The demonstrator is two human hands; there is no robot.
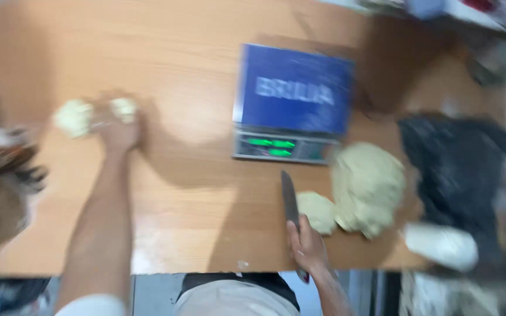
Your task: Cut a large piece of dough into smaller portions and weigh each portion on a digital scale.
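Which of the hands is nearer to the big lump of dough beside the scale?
Right. The right hand, holding a knife, is just left of the big dough lump. The left hand is far across the table.

Bare forearms, white short sleeve (pixel 92 305), dark apron (pixel 238 282) over light shirt

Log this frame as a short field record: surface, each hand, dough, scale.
surface: wooden table
left hand: reaches out to small dough balls; grip blurred
right hand: holds a knife, blade pointing away from the person
dough: large mass, with a cut piece beside the blade
scale: blue platform, green lit display, nothing on it
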